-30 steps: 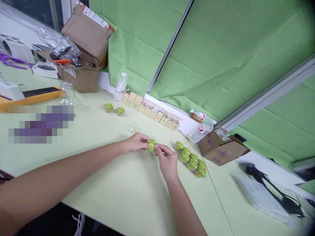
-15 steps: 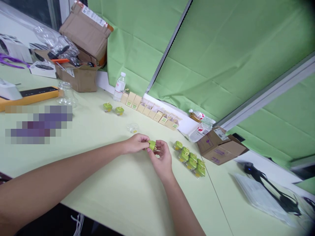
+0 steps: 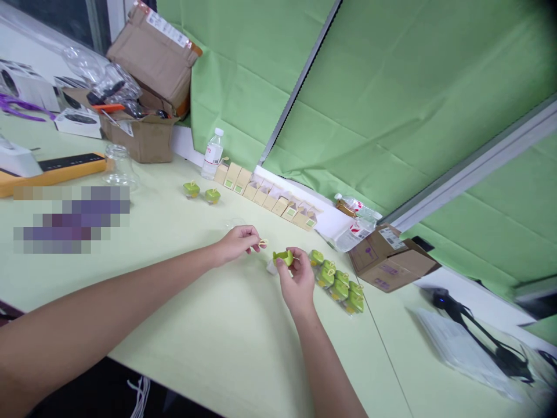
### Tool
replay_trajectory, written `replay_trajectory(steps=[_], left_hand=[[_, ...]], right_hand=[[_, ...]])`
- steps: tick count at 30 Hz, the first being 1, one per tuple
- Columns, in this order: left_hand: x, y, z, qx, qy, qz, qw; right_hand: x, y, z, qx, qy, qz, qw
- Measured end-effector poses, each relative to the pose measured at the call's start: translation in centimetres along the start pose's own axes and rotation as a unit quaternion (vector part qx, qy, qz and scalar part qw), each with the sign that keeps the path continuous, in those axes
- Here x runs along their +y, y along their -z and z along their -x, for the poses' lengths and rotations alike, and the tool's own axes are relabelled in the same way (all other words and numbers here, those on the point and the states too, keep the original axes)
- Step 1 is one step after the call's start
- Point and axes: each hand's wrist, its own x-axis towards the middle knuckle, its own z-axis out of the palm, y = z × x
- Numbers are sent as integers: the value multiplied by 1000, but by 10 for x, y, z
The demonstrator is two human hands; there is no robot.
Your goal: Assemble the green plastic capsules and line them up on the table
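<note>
yellow loop point(image 3: 263, 243) is pinched between the fingers of the left hand point(image 3: 239, 241); just apart from it, the fingers of the right hand point(image 3: 298, 283) grip a green lid point(image 3: 282, 257) over the bench point(image 3: 217, 325). right of this, green-lidded clear containers point(image 3: 338, 289) sit clustered; farther back, small cardboard boxes point(image 3: 261, 195) form a row beside an upright plastic bottle point(image 3: 213, 153).

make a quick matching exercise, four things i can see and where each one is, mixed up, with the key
1. small yellow loop
2. green plastic cap-like piece
3. clear narrow-necked jar
4. row of small tan cardboard boxes

A. beside the orange-and-black strip
B. in the right hand
C. below the green cloth backdrop
D. in the left hand's fingers

Pairs: 1-D, 2-B, 3-A, 4-C
</note>
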Motion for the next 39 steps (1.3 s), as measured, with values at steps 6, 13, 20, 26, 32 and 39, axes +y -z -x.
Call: replay_trajectory(steps=[6, 13, 20, 26, 32, 39], left_hand=[[3, 0, 0, 0, 42, 99, 994], [3, 7, -1, 23, 44, 157, 986], [5, 10, 0, 0, 41, 205, 978], [2, 12, 0, -59, 27, 198, 978], [-8, 5, 0, -142, 0, 134, 981], [-7, 1, 3, -167, -9, 110, 980]], right_hand=[[-5, -5, 6, -24, 28, 54, 998], [-11, -4, 9, -91, 33, 95, 991], [-1, -7, 12, -186, 45, 141, 971], [0, -7, 12, -172, 59, 148, 972], [-8, -2, 6, -51, 105, 99, 988], [-13, -3, 4, -46, 104, 32, 993]])
